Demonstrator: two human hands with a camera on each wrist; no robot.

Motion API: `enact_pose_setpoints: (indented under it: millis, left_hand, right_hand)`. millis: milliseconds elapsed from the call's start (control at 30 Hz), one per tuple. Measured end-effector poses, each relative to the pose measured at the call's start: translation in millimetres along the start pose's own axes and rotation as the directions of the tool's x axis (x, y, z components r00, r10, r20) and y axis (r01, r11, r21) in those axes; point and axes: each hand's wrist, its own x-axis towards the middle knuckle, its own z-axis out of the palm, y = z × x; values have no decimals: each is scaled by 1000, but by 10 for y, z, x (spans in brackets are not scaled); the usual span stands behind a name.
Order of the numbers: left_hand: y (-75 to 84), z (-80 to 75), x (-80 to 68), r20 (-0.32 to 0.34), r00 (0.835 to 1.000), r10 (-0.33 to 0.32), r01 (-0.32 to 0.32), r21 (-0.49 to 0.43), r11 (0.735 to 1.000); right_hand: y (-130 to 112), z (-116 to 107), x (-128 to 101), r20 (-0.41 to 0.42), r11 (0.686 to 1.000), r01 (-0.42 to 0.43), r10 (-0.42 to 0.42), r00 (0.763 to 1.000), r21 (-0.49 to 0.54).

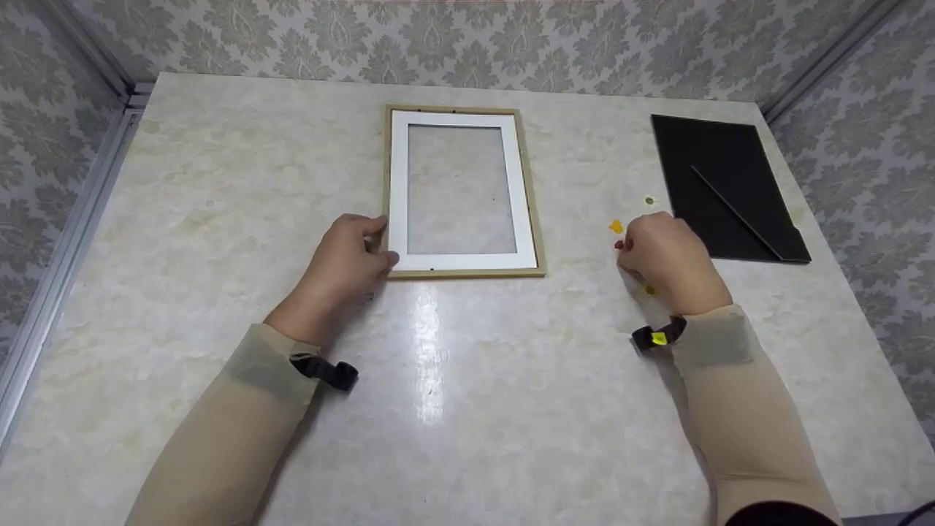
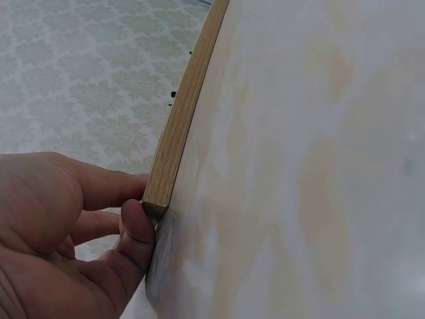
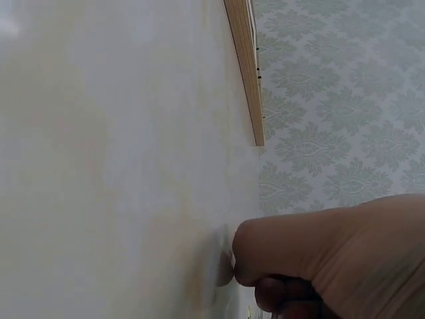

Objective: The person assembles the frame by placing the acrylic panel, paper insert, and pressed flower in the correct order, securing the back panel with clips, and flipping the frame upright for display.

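Note:
A picture frame (image 1: pixel 539 219) with light wood edges and a white mat (image 1: pixel 460 261) lies on the table. My left hand (image 1: pixel 349 252) grips its near left corner, thumb and fingers around the wooden edge. In the left wrist view, the thumb (image 2: pixel 138 222) sits right at the corner. Farther right, my right hand (image 1: pixel 668 252) is lowered to the table with curled fingers, pinching a small red flower (image 1: pixel 619 245) at the fingertips. An orange flower (image 1: pixel 616 226) and a white flower with a green centre (image 1: pixel 649 200) lie close by; a yellow one (image 1: pixel 650 291) shows below the hand.
A black backing board (image 1: pixel 708 146) with a slanted stand leg (image 1: pixel 738 213) lies at the right, just beyond my right hand. The marbled table (image 1: pixel 482 402) extends to patterned walls (image 1: pixel 475 44) at the back and sides.

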Motion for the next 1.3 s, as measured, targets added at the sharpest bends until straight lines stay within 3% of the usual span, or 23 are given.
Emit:
enact_pose_setpoints:
  millis: [233,400,600,967,1300]
  left_hand:
    - [4,-17,-14,-17,1000,4,-4,-4,1000]
    - [33,-10,-22,-25,1000,-9,9,-18,1000]
    - [37,-30,-20,-17,998,-52,51,-45,998]
    - [97,-23,-62,3,996,-91,91,-17,996]
    - [131,-62,-92,51,988,-148,150,-20,989]
  right_hand:
    - [-41,-102,-51,-49,993,-25,30,998,115]
    - [-204,-161,-13,-122,977,48,-22,992,209]
    - [-560,-255,210,-187,933,132,-71,980,334]
    - [-1143,-402,742,-135,878,107,-49,990,466]
    - [-1457,-370,1138,-81,887,13,27,996,462]
